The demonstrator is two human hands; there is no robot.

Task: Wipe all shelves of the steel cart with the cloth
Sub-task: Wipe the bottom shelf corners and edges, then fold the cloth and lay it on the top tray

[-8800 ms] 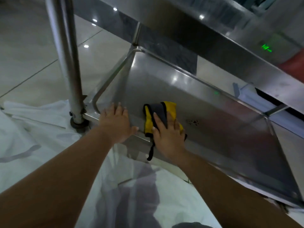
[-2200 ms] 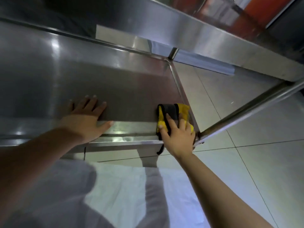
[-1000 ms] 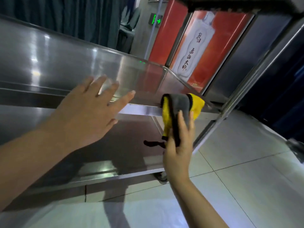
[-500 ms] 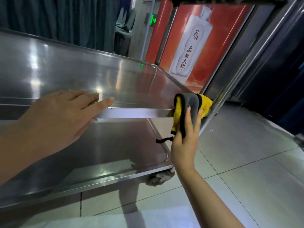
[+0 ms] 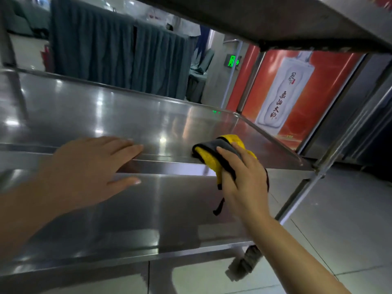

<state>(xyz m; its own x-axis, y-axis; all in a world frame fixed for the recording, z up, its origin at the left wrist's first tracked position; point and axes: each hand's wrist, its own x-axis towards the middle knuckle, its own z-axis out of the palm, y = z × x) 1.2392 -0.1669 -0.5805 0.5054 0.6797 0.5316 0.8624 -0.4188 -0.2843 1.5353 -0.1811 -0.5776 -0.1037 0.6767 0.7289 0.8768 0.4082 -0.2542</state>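
The steel cart fills the view, with its middle shelf [image 5: 131,124] at hand height, the bottom shelf [image 5: 148,213] below and the underside of the top shelf [image 5: 275,20] overhead. My right hand [image 5: 244,179] grips a folded yellow and grey cloth [image 5: 214,153] and presses it onto the front right part of the middle shelf; a black loop of the cloth hangs below. My left hand [image 5: 91,166] rests flat on the middle shelf's front rim, fingers straight and thumb below the edge.
A steel upright post [image 5: 331,153] stands at the shelf's right corner, with a castor wheel [image 5: 246,262] under the bottom shelf. Tiled floor [image 5: 339,230] lies to the right. Behind the cart are grey draped tables [image 5: 118,56] and a red poster [image 5: 297,92].
My right hand has brought the cloth up from the bottom shelf and over the front rim onto the middle shelf. My left hand has settled on that shelf's front rim.
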